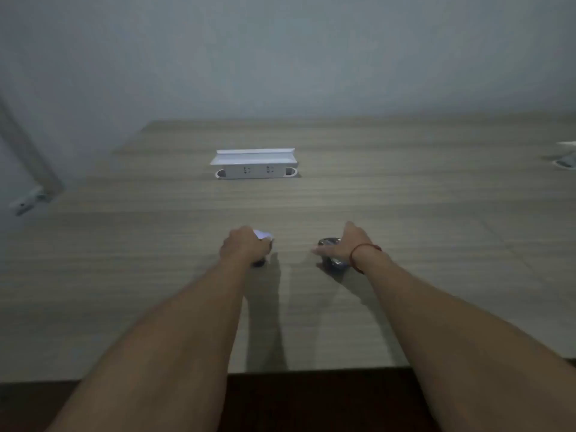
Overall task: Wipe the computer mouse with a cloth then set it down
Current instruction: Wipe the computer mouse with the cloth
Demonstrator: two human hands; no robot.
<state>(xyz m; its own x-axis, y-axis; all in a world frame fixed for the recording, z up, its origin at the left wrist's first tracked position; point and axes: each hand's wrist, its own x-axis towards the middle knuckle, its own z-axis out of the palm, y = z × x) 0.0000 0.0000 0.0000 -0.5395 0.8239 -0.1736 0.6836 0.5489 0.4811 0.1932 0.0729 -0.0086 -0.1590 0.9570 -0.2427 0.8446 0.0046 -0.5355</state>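
My left hand (pixel 242 248) is closed into a fist on the wooden desk (pixel 156 275). A white cloth (pixel 263 234) pokes out past its knuckles, and a small dark shape shows under the hand that I cannot identify. About a hand's width to the right, my right hand (pixel 344 244) lies palm down over a dark glossy computer mouse (pixel 336 262), which rests on the desk. The thumb points left. Most of the mouse is hidden by the hand and wrist. A red string circles my right wrist.
A white power socket box (pixel 254 163) stands raised from the desk behind my hands. Another desk fitting (pixel 565 160) shows at the far right edge. The desk's front edge runs just below my forearms. A grey wall stands behind.
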